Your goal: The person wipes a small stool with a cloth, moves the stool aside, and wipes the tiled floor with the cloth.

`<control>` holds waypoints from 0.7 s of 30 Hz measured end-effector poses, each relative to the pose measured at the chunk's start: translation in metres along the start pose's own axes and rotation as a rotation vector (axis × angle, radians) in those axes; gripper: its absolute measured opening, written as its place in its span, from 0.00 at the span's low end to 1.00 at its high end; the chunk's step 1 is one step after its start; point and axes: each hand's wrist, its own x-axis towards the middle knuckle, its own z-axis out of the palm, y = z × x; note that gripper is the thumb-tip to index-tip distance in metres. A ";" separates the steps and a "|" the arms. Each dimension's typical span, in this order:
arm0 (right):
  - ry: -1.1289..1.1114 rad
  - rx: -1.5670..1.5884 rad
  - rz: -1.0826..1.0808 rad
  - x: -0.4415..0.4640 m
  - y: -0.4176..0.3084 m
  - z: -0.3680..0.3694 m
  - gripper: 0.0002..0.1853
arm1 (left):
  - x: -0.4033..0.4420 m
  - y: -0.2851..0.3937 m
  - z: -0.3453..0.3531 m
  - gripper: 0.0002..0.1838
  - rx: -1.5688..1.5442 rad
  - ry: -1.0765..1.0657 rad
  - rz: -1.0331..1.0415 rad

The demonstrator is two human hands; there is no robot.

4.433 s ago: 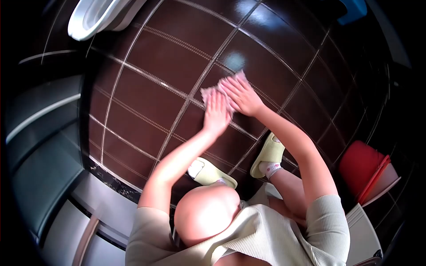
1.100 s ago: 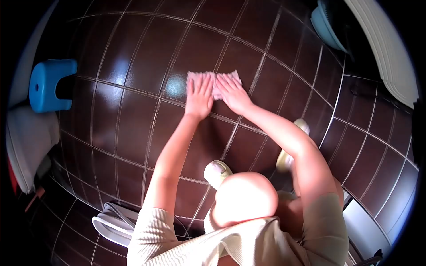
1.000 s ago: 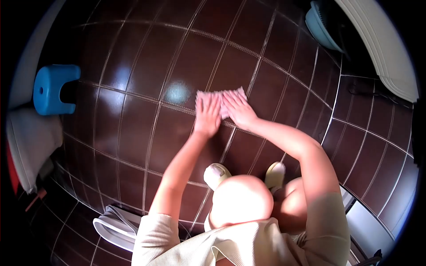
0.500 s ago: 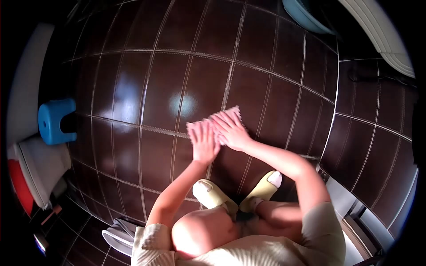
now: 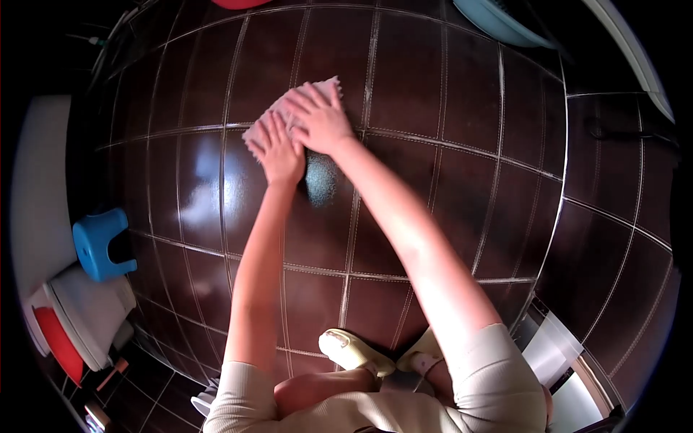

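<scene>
A pink cloth (image 5: 329, 88) with zigzag edges lies spread on the dark brown tiled floor (image 5: 404, 79), ahead of me. Pressed flat on its left part is my left hand (image 5: 281, 155), fingers stretched out. My right hand (image 5: 322, 124) rests on the right part with its fingers spread, close beside the left one. The palms cover much of the cloth. Both arms reach far forward, and my feet in pale yellow slippers (image 5: 354, 351) are below.
At the left are a blue stool (image 5: 99, 242) and a toilet (image 5: 90, 310) with a red item beside it. A light blue basin (image 5: 498, 25) sits at the upper right, and a red object (image 5: 242, 3) shows at the top edge. A wall (image 5: 606, 166) rises on the right.
Both hands have slid the cloth forward and to the left, away from my feet. My arms have straightened. The view has shifted, bringing the red object at the top into sight.
</scene>
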 end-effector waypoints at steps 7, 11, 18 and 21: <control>-0.122 -0.079 0.004 -0.123 0.043 -0.068 0.31 | -0.066 0.109 -0.022 0.35 0.065 -0.123 0.282; -0.334 0.007 -0.013 -0.218 0.021 -0.091 0.32 | -0.167 0.121 -0.030 0.34 -0.059 -0.276 0.446; -0.230 0.045 -0.140 -0.157 0.032 -0.079 0.34 | -0.125 0.116 -0.031 0.37 -0.001 -0.233 0.263; -0.111 -0.070 -0.097 -0.085 0.062 -0.051 0.31 | -0.048 0.110 -0.006 0.38 0.046 0.038 0.180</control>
